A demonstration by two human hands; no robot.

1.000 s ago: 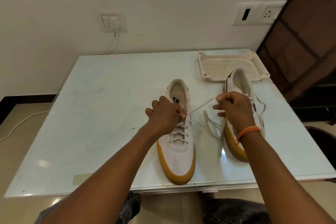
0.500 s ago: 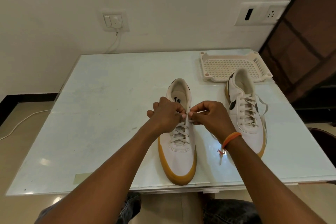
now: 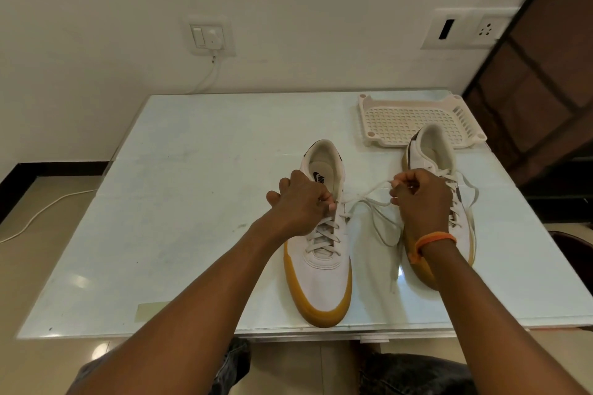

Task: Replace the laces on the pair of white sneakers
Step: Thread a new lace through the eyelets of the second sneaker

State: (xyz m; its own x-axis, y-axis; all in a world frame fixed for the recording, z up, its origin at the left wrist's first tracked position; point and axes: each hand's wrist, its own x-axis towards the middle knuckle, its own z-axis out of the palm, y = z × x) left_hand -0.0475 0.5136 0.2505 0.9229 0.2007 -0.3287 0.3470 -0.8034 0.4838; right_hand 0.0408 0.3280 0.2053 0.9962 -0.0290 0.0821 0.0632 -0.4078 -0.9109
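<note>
Two white sneakers with tan soles stand on the pale table (image 3: pixel 192 202), toes toward me. My left hand (image 3: pixel 300 202) sits on the left sneaker (image 3: pixel 321 272) at its upper eyelets, fingers curled and pinching the shoe's edge or the lace there. My right hand (image 3: pixel 420 199) is raised over the right sneaker (image 3: pixel 433 151) and pinches the white lace (image 3: pixel 365 197). The lace runs taut from the left sneaker's eyelets to that hand. Its loose end droops between the shoes onto the table. The right sneaker is laced, and my right hand and wrist hide much of it.
A white perforated plastic tray (image 3: pixel 417 122) lies at the table's back right, just behind the right sneaker. A wall with a switch plate (image 3: pixel 210 35) and cable stands behind the table. A dark door frame is at the right. My knees show below the table's front edge.
My right hand went in to meet the left at the eyelets, then pulled back right with the lace, drawing it through. The left hand stayed on the left sneaker.
</note>
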